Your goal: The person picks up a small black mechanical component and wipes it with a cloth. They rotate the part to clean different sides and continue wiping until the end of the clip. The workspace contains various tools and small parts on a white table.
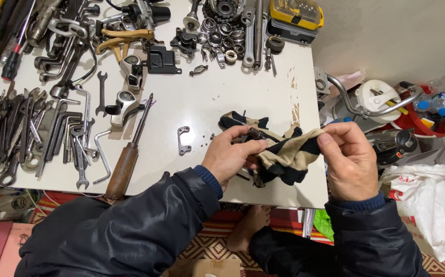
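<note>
While pinching: left hand [231,154] closed on a small dark metal part [253,134] wrapped in the rag.
Right hand [349,160]: fingers closed on the striped rag [284,154].
Rag: soft, limp; likely best bunched.
Part: hard, probably greasy; grip through cloth.
Place: white bench [217,97] front edge, wrenches [37,133] well left.

wrenches [37,138], wooden-handled screwdriver [125,164], small metal bracket [183,140], yellow case [295,15], white plastic bag [427,205]

Over the near right corner of the white worktop [196,97], the left hand [231,156] pinches a small dark metal part [253,134] against a black-and-tan striped rag [284,151]. The right hand [349,161] grips the rag's right end. A small metal bracket [183,140] lies just left of the rag.
</note>
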